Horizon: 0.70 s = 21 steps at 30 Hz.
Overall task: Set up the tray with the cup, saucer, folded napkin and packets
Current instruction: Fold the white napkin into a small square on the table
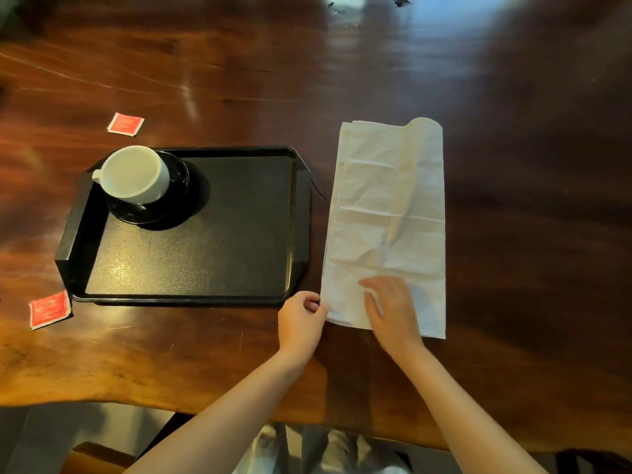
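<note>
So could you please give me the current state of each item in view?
cup: upright on the saucer, looks empty
saucer: on the tray
tray: holds only those two
napkin: partly folded, on the table
far packet: off the tray
near packet: off the tray
left hand: pinching the napkin's corner
right hand: flat on the napkin

Dark, glossy wooden table [410,73] with an uneven near edge; pale light glaring at far centre; grey floor [41,436] below, near left.

Print on both red packets [125,124] [50,309] is way too blurry to read, and the table's [376,63] far edge smears into glare.
</note>
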### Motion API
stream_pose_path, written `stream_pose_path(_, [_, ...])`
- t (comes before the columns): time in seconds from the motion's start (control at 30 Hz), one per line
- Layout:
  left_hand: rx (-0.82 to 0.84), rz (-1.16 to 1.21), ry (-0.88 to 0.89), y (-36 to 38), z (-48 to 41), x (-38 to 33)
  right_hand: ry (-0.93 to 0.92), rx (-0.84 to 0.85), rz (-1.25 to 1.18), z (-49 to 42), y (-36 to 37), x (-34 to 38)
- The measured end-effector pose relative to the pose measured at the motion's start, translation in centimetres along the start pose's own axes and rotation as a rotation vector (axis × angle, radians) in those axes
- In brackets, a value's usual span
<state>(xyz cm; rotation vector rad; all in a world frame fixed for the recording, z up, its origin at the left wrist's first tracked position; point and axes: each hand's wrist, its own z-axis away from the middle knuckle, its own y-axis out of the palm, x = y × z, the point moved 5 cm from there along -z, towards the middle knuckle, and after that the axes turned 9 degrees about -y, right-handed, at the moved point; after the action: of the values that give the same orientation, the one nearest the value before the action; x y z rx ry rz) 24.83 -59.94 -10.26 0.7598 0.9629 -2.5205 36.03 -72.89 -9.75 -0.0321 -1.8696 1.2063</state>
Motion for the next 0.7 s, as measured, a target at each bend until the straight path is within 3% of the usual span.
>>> stream_pose_path(0.07, [-0.029, -0.096, 0.037, 0.5, 0.3, -0.3, 0.084, -0.014, 0.176, -0.1, -1.2, -2.1])
stream_pose_path(0.2, [-0.057, -0.185, 0.072, 1.6, 1.3, -1.0, 0.138, 0.237, 0.450, 0.7, -0.2, -4.7])
stream_pose_path(0.33, [-0.079, -0.218, 0.095, 1.8, 1.7, -1.2, 0.282, 0.172, 0.510, 2.7, 0.6, -4.2])
stream_pose_path(0.53, [-0.020, -0.155, 0.113, 0.9, 0.7, -1.1, 0.490, 0.048, 0.367, 2.3, -1.3, -1.5])
stream_pose_path(0.7, [-0.022, -0.171, 0.130, 1.0, 0.4, -0.9, 0.331, -0.119, 0.170, -9.7, -5.6, -4.3])
